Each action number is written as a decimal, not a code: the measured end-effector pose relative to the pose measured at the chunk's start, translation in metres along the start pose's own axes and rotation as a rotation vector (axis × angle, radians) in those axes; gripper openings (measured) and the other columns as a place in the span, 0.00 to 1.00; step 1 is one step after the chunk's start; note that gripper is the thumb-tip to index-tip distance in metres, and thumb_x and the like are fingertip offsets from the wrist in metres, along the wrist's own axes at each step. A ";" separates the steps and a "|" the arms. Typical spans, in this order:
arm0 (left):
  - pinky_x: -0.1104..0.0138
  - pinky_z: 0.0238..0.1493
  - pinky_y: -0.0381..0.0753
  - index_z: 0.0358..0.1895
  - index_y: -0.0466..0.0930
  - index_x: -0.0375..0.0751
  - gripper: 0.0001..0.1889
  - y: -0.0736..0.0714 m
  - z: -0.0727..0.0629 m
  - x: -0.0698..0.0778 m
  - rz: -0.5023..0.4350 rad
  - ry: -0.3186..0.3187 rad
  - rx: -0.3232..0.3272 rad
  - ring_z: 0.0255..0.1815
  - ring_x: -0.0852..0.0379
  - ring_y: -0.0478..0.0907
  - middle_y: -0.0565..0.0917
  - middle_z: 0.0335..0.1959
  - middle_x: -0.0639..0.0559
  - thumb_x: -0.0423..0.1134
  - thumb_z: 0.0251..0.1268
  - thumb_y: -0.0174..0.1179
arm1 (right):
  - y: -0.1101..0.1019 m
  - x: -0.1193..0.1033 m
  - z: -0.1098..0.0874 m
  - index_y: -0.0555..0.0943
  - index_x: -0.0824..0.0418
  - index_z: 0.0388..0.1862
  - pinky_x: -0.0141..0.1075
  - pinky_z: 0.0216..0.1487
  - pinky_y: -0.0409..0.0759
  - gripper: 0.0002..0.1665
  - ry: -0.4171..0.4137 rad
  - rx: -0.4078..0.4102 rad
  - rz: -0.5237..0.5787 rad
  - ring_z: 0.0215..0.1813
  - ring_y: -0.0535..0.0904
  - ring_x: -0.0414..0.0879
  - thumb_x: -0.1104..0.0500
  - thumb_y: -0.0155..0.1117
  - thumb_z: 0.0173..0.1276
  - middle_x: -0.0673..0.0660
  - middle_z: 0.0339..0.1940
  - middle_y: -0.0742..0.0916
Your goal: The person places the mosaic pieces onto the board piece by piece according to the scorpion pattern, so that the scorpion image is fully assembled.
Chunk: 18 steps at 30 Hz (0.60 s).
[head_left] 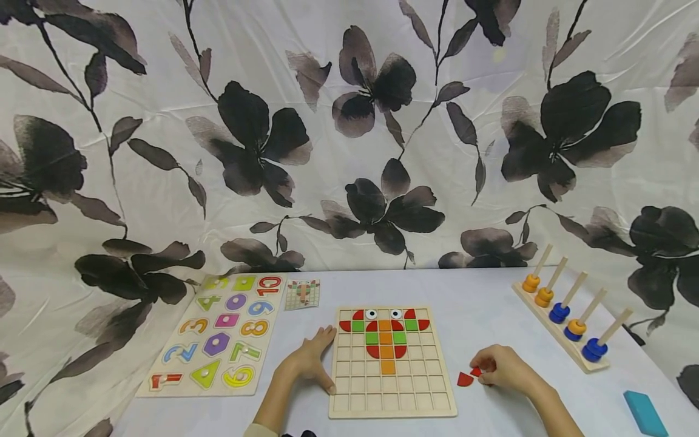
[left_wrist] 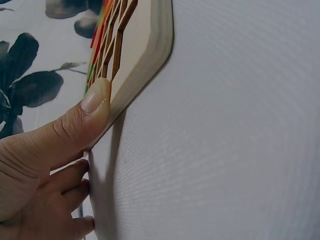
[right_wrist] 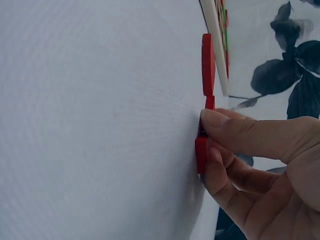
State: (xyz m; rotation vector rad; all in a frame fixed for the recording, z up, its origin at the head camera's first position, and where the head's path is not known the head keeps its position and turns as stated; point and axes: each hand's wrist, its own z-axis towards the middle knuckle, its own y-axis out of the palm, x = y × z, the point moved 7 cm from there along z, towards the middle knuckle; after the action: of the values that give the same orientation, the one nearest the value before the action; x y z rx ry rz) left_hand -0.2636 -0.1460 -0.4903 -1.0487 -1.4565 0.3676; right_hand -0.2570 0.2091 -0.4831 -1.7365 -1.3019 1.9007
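In the head view, a wooden grid board (head_left: 349, 403) lies on the table, bearing a figure of red, green and orange pieces with two round eyes (head_left: 371, 314). My left hand (head_left: 309, 359) rests along the board's left side. Its thumb (left_wrist: 92, 102) presses on the board's edge, the other fingers extended beside it. Right of the board, my right hand (head_left: 505, 367) pinches a small red piece (head_left: 476, 371) between thumb and fingers, low over the table. Close beside it lies a red quarter-circle piece (head_left: 465, 380). Fingers partly hide the red pieces in the right wrist view.
On the left lies a number and shape puzzle board (head_left: 185, 346), with a small pattern card (head_left: 303, 294) by its top corner. A peg stand (head_left: 562, 328) with orange and blue beads stands at right. A teal block (head_left: 645, 413) lies near the right edge.
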 end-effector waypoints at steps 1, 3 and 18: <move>0.36 0.67 0.43 0.70 0.55 0.27 0.60 0.000 0.000 0.000 0.002 0.005 0.000 0.73 0.33 0.45 0.53 0.72 0.32 0.36 0.24 0.80 | 0.000 -0.001 -0.001 0.83 0.65 0.33 0.28 0.24 0.72 0.09 -0.009 0.004 -0.002 0.24 0.71 0.37 0.69 0.69 0.51 0.50 0.26 0.82; 0.36 0.67 0.43 0.70 0.55 0.27 0.60 -0.001 0.000 0.000 0.002 0.003 0.000 0.73 0.33 0.45 0.53 0.72 0.32 0.36 0.24 0.80 | 0.000 -0.003 -0.003 0.82 0.65 0.31 0.28 0.23 0.72 0.07 -0.025 0.011 -0.003 0.23 0.71 0.36 0.69 0.68 0.51 0.49 0.24 0.82; 0.35 0.67 0.41 0.69 0.55 0.26 0.60 -0.003 -0.004 0.003 -0.009 0.027 0.002 0.73 0.32 0.44 0.53 0.72 0.30 0.36 0.24 0.80 | -0.011 0.004 -0.001 0.80 0.65 0.37 0.30 0.27 0.72 0.14 0.097 0.140 -0.068 0.28 0.72 0.42 0.66 0.72 0.50 0.50 0.25 0.79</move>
State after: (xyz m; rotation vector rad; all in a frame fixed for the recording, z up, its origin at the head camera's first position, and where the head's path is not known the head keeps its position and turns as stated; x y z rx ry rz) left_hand -0.2609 -0.1466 -0.4859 -1.0414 -1.4366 0.3469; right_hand -0.2616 0.2189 -0.4776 -1.6720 -1.1495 1.8005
